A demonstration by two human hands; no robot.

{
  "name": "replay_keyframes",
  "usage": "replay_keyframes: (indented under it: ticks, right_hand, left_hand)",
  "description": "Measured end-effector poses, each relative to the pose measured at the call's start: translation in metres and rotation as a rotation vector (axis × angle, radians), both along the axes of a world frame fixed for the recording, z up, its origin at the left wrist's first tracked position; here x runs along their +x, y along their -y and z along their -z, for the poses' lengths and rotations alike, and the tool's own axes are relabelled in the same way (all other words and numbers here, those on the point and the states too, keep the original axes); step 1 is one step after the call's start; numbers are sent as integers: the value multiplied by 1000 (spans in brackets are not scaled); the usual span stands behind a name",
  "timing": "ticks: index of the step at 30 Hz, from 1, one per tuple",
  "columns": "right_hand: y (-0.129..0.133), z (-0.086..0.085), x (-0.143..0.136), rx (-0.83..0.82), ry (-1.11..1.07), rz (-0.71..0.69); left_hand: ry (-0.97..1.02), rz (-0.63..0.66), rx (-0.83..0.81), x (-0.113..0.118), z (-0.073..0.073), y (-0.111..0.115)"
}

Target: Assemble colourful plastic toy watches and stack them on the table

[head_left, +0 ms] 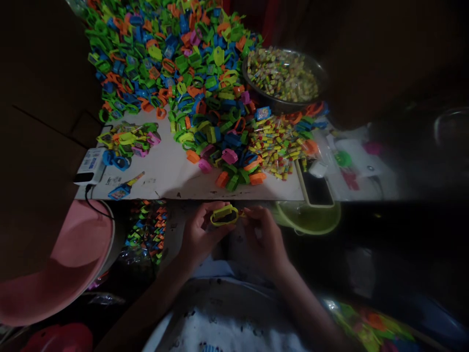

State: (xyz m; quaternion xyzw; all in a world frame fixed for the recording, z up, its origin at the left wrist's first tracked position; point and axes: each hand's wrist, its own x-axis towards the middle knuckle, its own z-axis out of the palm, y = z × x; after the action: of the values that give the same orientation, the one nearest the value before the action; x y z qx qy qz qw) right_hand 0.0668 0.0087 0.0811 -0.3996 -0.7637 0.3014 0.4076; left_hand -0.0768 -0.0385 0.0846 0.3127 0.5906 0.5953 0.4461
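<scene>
In front of my body, just below the table edge, my left hand [201, 232] grips a yellow plastic toy watch [224, 215] with a ring-shaped band. The fingers of my right hand [264, 234] are pinched around a small yellow-orange piece [242, 214] beside the watch; it looks like the small yellow wrapped sticks [276, 146] heaped on the table. Whether the piece touches the watch I cannot tell. Behind my hands, a large pile of green, blue, orange and pink toy watches [205, 117] covers much of the table.
A metal bowl [318, 80] of wrapped sticks stands at the back right. A phone [317, 188] lies at the table's front edge above a green basin [311, 220]. On the left are a white power bank [90, 166], a blue watch [120, 191] and a pink stool [86, 239].
</scene>
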Motion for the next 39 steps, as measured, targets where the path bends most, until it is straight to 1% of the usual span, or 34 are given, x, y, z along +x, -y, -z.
replay_keyframes:
  ticks: [5,8,12,14,17,20,22,24,26,28,29,30,31,32,34,35,36,37,38,39]
  right_hand:
    - [0,1,1,-56,-11,-3]
    - [0,4,1,-42,-27,7]
    - [0,6,3,-5,-7,4]
    - [-1,6,5,17,51,-24]
    - [-5,4,6,86,219,-99]
    - [-8,2,5,175,437,-154]
    - [-9,1,4,210,551,-180]
    - [-8,2,1,228,604,-222]
    - [-7,4,-2,216,612,-263]
    - [-8,9,-7,178,611,-284]
    - [-10,11,-9,159,610,-274]
    - [-12,14,-10,148,607,-255]
    - [-15,17,-10,148,597,-224]
    - [-19,20,-9,152,582,-183]
    - [-27,28,-4,154,538,-98]
    - [-31,31,1,145,517,-65]
    - [-35,35,6,132,502,-42]
    - [-38,39,11,123,489,-23]
    - [-41,42,16,122,477,-3]
    - [-45,46,21,130,465,22]
  left_hand:
    - [-21,-6,30,2,4,-2]
    - [-28,5,52,2,3,-2]
    - [-37,27,37,1,-1,-2]
    - [-47,30,27,1,-1,-2]
    - [-5,9,2,-2,1,-2]
    - [90,-6,-118,-6,6,-3]
    - [141,22,-232,-9,10,-3]
    - [176,64,-317,-12,14,-2]
    - [182,124,-345,-15,19,1]
    - [114,187,-322,-23,24,4]
    - [30,194,-296,-29,27,5]
    - [-87,167,-266,-39,30,7]
    - [-233,103,-234,-52,33,8]
    - [-401,4,-205,-68,36,10]
    - [-751,-236,-176,-108,42,14]
    - [-920,-345,-193,-131,46,15]
    - [-1072,-417,-224,-153,49,16]
    - [-1182,-460,-274,-174,53,16]
    - [-1252,-498,-316,-192,57,15]
    - [-1293,-496,-348,-207,61,13]
